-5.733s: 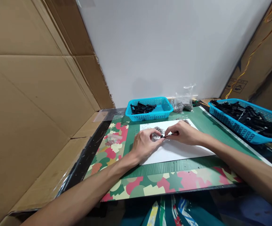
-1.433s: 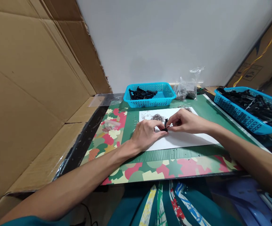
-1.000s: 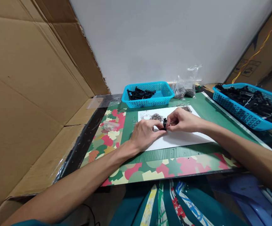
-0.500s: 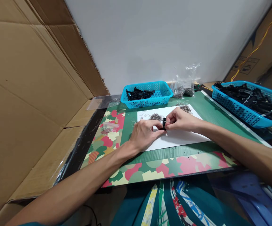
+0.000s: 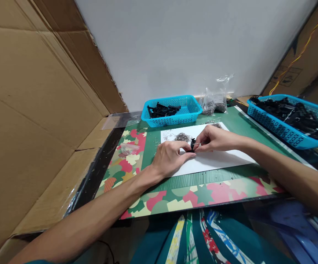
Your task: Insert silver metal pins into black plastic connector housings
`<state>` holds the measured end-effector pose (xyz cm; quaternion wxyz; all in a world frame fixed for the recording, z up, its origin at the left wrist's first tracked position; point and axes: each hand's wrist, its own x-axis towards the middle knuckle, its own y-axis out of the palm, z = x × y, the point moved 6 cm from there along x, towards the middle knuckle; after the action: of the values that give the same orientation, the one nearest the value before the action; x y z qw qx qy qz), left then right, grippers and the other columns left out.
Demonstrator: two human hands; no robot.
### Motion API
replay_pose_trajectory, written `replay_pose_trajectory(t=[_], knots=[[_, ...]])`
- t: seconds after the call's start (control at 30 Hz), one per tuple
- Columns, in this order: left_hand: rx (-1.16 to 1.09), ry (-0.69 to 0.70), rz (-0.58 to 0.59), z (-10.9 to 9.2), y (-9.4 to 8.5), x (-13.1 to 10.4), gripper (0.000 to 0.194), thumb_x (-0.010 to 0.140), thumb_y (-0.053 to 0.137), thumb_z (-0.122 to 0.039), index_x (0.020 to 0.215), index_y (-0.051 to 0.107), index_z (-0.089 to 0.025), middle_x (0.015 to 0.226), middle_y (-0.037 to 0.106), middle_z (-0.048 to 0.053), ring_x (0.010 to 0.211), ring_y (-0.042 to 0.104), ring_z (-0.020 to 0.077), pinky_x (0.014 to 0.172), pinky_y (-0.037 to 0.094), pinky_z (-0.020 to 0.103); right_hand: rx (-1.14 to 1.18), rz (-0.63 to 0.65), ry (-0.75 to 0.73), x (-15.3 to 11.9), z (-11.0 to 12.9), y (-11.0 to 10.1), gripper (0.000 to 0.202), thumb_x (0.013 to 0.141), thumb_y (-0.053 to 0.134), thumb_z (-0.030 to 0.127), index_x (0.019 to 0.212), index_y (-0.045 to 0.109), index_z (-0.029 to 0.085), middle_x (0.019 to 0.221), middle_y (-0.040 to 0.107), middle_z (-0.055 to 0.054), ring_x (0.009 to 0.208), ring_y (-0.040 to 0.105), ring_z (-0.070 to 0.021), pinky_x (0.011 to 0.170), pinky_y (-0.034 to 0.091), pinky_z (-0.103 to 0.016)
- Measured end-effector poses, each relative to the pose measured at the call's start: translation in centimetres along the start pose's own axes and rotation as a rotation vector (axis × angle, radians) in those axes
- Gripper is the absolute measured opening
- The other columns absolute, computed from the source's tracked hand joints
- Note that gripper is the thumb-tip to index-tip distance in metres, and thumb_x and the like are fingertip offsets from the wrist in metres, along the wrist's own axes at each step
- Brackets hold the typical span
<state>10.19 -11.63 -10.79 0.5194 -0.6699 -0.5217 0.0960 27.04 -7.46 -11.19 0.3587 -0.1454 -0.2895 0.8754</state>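
My left hand point(image 5: 170, 157) pinches a small black plastic part point(image 5: 193, 143) between thumb and fingers, holding it upright over the white sheet point(image 5: 216, 160). From the right, my right hand point(image 5: 216, 140) is closed on a thin metal pin point(image 5: 198, 143), its tip at the black part. Whether the pin is inside the part I cannot tell. Just behind my left fingers lies a heap of tiny metal pieces point(image 5: 182, 136). Another small heap of metal pieces point(image 5: 216, 125) sits behind my right hand.
A blue basket point(image 5: 172, 120) with black parts stands at the back, beside clear bags point(image 5: 220, 104) of small metal pieces. A fuller blue basket point(image 5: 288, 135) is at the right. A small plastic bag point(image 5: 129, 148) lies on the patterned board point(image 5: 153, 200). Cardboard point(image 5: 37, 110) walls the left side.
Both hands keep their hold on the black part and the pin. My right hand has shifted very slightly, with more of the black part showing. Otherwise the scene looks the same.
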Motion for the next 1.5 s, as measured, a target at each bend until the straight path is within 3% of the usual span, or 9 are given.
replay_pose_trajectory(t=[0.13,0.27,0.4,0.47,0.63,0.73,0.83,1.13,1.5], knots=[[0.013,0.020,-0.017,-0.2,0.0,-0.1,0.016,0.083,0.088,-0.036,0.089,0.083,-0.023,0.075,0.079,0.000,0.062,0.067,0.0162,0.059,0.043,0.029,-0.072,-0.042,0.010,-0.2,0.0,-0.7,0.033,0.093,0.071,0.044,0.080,0.081,0.016,0.054,0.055,0.002,0.051,0.037,-0.0097,0.050,0.024,-0.028],[0.018,0.023,-0.032,-0.2,-0.2,-0.1,0.017,0.083,0.087,-0.037,0.088,0.083,-0.022,0.073,0.078,0.000,0.058,0.066,0.0156,0.057,0.042,0.029,0.084,-0.285,0.021,-0.3,-0.3,-2.0,0.057,0.100,0.058,0.063,0.081,0.079,0.014,0.053,0.057,-0.001,0.049,0.041,-0.0114,0.052,0.031,-0.030],[-0.007,0.015,-0.032,-0.3,-0.2,-0.1,0.015,0.085,0.083,-0.035,0.093,0.083,-0.022,0.076,0.080,0.000,0.059,0.067,0.0154,0.059,0.045,0.029,0.150,-0.518,-0.132,-0.6,0.4,-3.1,0.064,0.102,0.051,0.068,0.083,0.079,0.014,0.079,0.070,-0.009,0.072,0.061,-0.0172,0.068,0.045,-0.031],[-0.013,0.006,-0.029,-0.2,-0.1,0.0,0.014,0.086,0.082,-0.033,0.095,0.083,-0.022,0.078,0.080,0.000,0.060,0.068,0.0156,0.060,0.046,0.029,0.089,-0.562,-0.184,-0.7,0.8,-3.2,0.064,0.103,0.051,0.068,0.083,0.080,0.015,0.086,0.069,-0.009,0.078,0.061,-0.0173,0.071,0.045,-0.031],[0.005,-0.027,-0.034,-0.1,-0.1,-0.1,0.012,0.085,0.082,-0.032,0.092,0.083,-0.023,0.077,0.080,0.000,0.061,0.068,0.0162,0.059,0.046,0.030,0.257,-0.349,-0.084,0.0,0.2,-1.4,0.066,0.102,0.051,0.071,0.077,0.074,0.014,0.055,0.058,-0.001,0.049,0.051,-0.0120,0.055,0.040,-0.030],[0.008,-0.026,-0.040,-0.1,-0.1,-0.1,0.011,0.084,0.082,-0.032,0.090,0.083,-0.023,0.076,0.080,-0.001,0.060,0.068,0.0159,0.060,0.046,0.030,0.451,-0.283,-0.091,0.5,0.0,-0.4,0.060,0.095,0.064,0.071,0.078,0.072,0.014,0.065,0.069,-0.006,0.056,0.063,-0.0158,0.058,0.050,-0.031],[0.011,-0.027,-0.035,-0.2,-0.1,-0.1,0.010,0.084,0.082,-0.032,0.089,0.083,-0.023,0.075,0.079,-0.001,0.060,0.068,0.0162,0.060,0.046,0.029,0.514,-0.263,-0.109,1.0,0.0,0.1,0.056,0.092,0.069,0.070,0.078,0.071,0.015,0.070,0.071,-0.007,0.063,0.067,-0.0175,0.060,0.055,-0.031],[-0.010,-0.026,-0.046,0.0,-0.1,-0.1,0.010,0.084,0.082,-0.032,0.088,0.083,-0.023,0.074,0.079,0.000,0.061,0.067,0.0164,0.062,0.048,0.030,0.184,-0.328,-0.159,0.8,0.8,0.3,0.055,0.106,0.052,0.061,0.078,0.069,0.016,0.067,0.066,-0.004,0.061,0.061,-0.0140,0.061,0.048,-0.029],[0.020,0.038,-0.054,-0.4,0.0,-0.1,0.008,0.084,0.078,-0.028,0.084,0.083,-0.023,0.068,0.078,0.000,0.055,0.064,0.0154,0.056,0.042,0.029,-0.048,-0.326,-0.134,0.9,2.3,0.2,0.055,0.109,0.046,0.053,0.072,0.067,0.017,0.062,0.064,-0.002,0.058,0.057,-0.0140,0.063,0.041,-0.030]])
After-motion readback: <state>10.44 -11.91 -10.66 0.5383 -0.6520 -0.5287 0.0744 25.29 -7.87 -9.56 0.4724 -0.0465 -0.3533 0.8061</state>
